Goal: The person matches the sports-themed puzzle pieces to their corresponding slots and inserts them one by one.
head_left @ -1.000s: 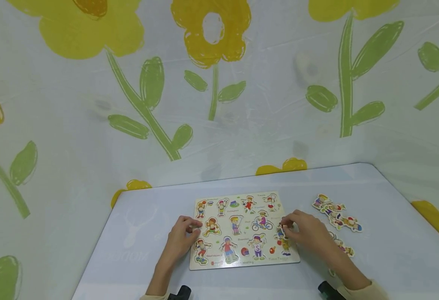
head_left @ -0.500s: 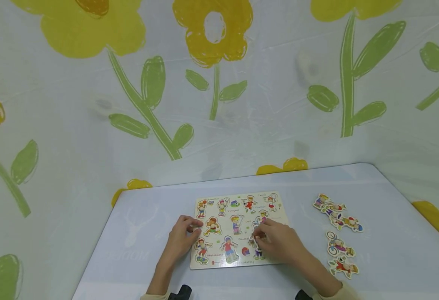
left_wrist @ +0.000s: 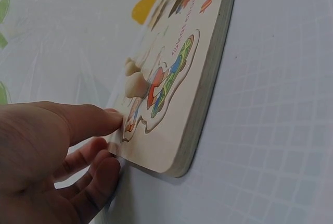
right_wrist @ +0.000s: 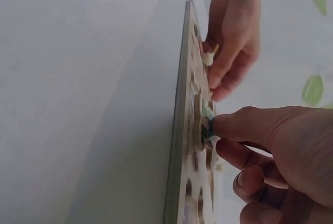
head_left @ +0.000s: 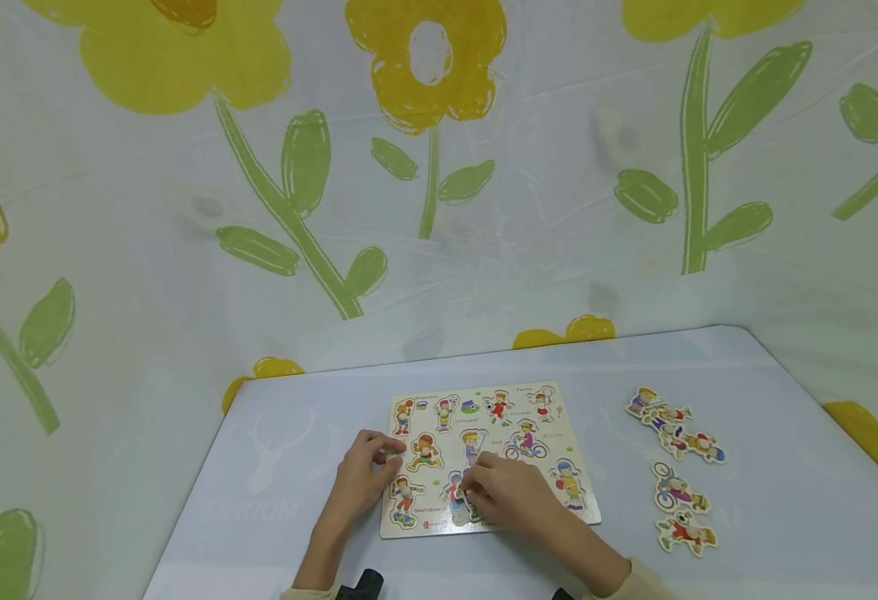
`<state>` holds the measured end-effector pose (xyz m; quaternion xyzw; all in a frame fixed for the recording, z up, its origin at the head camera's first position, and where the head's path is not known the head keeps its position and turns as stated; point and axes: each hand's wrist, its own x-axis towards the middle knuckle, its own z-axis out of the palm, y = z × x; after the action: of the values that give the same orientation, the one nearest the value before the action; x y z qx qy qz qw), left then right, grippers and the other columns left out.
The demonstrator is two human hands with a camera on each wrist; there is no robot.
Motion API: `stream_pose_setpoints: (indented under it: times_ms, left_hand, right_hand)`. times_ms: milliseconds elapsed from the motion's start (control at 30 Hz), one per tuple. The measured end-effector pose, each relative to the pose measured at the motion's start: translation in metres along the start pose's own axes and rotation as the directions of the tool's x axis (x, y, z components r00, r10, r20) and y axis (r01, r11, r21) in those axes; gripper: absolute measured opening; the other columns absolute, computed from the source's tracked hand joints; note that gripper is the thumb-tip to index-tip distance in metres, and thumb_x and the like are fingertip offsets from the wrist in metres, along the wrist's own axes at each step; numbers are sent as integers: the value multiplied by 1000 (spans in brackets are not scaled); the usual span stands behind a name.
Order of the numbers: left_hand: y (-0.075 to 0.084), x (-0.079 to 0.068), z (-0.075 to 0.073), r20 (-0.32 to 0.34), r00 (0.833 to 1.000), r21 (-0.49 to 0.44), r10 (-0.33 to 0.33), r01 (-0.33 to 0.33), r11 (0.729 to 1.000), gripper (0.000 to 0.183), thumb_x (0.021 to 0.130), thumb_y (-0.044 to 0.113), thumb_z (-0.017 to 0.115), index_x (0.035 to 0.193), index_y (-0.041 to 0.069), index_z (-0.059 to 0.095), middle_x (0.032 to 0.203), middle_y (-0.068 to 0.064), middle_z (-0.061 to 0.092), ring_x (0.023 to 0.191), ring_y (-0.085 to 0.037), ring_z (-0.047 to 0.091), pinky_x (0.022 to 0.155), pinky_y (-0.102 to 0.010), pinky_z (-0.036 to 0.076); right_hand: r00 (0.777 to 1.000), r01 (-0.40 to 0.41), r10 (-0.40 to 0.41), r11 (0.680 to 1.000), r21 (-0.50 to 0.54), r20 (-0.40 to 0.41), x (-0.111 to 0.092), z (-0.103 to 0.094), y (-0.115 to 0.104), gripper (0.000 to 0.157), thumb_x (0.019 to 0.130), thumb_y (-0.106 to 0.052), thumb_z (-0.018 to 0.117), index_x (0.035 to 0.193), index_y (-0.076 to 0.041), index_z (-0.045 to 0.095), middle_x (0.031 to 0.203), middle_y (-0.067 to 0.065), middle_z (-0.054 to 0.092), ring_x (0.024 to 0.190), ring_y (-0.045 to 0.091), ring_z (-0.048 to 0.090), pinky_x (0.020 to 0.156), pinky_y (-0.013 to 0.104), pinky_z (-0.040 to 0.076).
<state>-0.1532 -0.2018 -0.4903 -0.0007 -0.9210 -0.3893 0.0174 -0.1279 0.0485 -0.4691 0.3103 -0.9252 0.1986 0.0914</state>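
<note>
A wooden puzzle board (head_left: 589, 513) with cartoon sports figures lies flat on the table. My left hand (head_left: 363, 473) grips its left edge; in the left wrist view the thumb (left_wrist: 106, 121) presses on top, close to the skateboarder figure (left_wrist: 165, 86), with the other fingers curled at the side. Over the board's lower middle, my right hand (head_left: 509, 492) pinches a small figure-shaped puzzle piece (right_wrist: 198, 125) between thumb and fingers. That piece sits close over the blue-capped skater figure (head_left: 454, 492), which it and the hand partly cover.
Right of the board, several loose puzzle pieces (head_left: 671, 425) lie overlapping in a heap. Nearer to me are a cyclist piece (head_left: 677, 492) and a footballer piece (head_left: 686, 534). A flower-printed cloth (head_left: 514, 275) hangs behind the white table (head_left: 318, 400).
My right hand has moved left across the board with the puzzle piece, from the right edge to the lower middle. The left hand has stayed on the left edge.
</note>
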Motion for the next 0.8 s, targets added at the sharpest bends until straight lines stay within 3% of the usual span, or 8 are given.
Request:
stream_pose_setpoints:
  times_ms: [200, 367, 800]
  left_hand:
    - [1, 0, 1, 0, 1000, 7, -9, 9, 1000, 12, 86, 11, 70, 97, 16, 72, 113, -4, 57, 91, -15, 54, 72, -26, 42]
    - [1, 0, 1, -2, 1000, 6, -14, 14, 1000, 13, 86, 11, 70, 97, 16, 72, 114, -4, 57, 91, -15, 54, 73, -26, 42]
    - [1, 1, 2, -2, 1000, 18, -24, 24, 1000, 13, 87, 11, 70, 98, 17, 72, 114, -4, 57, 91, -15, 54, 70, -24, 42]
  right_hand:
    - [999, 28, -27, 999, -19, 19, 5, 10, -8, 3, 84, -24, 75, 87, -23, 74, 79, -11, 57, 56, -5, 37, 49, 12, 31]
    - [1000, -13, 14, 1000, -14, 28, 6, 15, -11, 4, 85, -26, 74, 90, -24, 74, 82, -11, 58, 58, -4, 39, 50, 14, 32]
    - [999, -19, 18, 999, -39, -28, 2, 21, -14, 5, 85, -22, 72, 89, -25, 71, 80, -10, 55, 55, -1, 38, 49, 16, 31]
